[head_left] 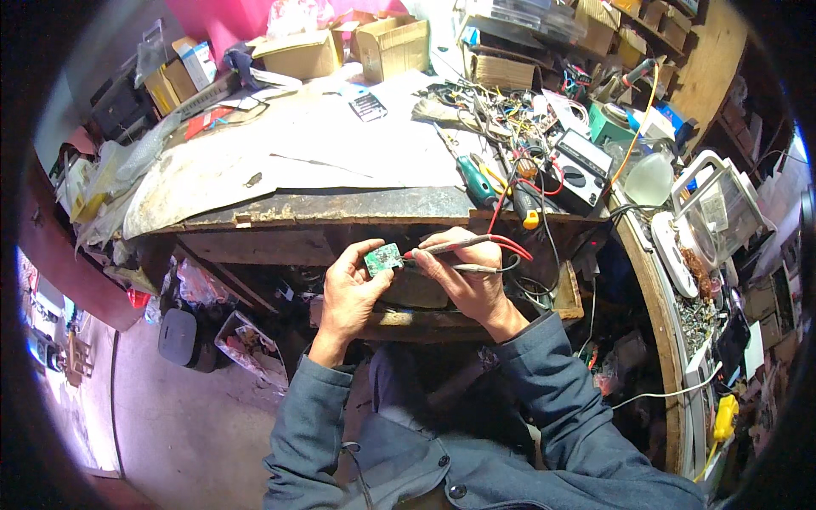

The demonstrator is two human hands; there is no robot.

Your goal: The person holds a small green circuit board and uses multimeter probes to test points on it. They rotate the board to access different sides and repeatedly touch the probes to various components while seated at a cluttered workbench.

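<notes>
A small green circuit board [382, 259] is pinched between the thumb and fingers of my left hand [350, 285], just in front of the bench edge. My right hand [470, 276] grips two multimeter probes [459, 245] side by side, one with a red lead and one with a dark lead. Their tips point left at the board's right edge; whether both touch it is too small to tell. The red lead loops right and up toward the multimeter [585, 174], which lies on the bench at the right.
A green-handled screwdriver [476, 181] and yellow-handled pliers [529, 217] lie at the bench's right front edge. Behind them is a tangle of wires [510, 127]. White paper [280, 153] covers the benchtop. Cardboard boxes [391, 47] stand at the back. A side shelf with a power strip [674, 255] runs along the right.
</notes>
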